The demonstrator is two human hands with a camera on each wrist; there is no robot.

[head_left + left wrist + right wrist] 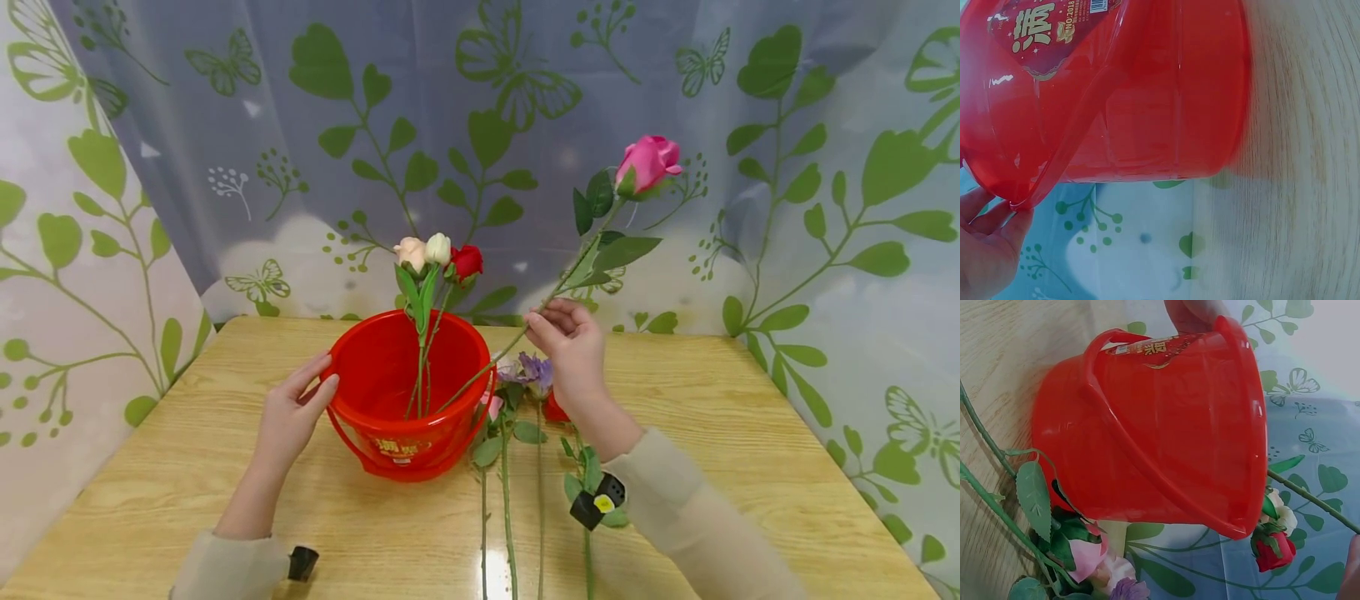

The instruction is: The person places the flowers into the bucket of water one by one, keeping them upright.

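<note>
A red plastic bucket (450,437) stands upright on the table, its handle hanging down the front. My left hand (292,412) pinches the left rim of the bucket; the left wrist view shows the fingertips right where the handle meets the rim. With thumb and fingertips my right hand (573,350) grips the stem of a pink rose (647,167). The rose leans to the upper right, and its lower stem passes over the rim into the bucket. Inside stand a cream rose (410,252), a white tulip (438,249) and a red rose (467,262).
Several artificial flowers lie right of the bucket, stems toward the front edge, among them a purple flower (537,372) and a pink one (1088,557). Behind the wooden table (187,450) hangs a leaf-patterned curtain (420,100).
</note>
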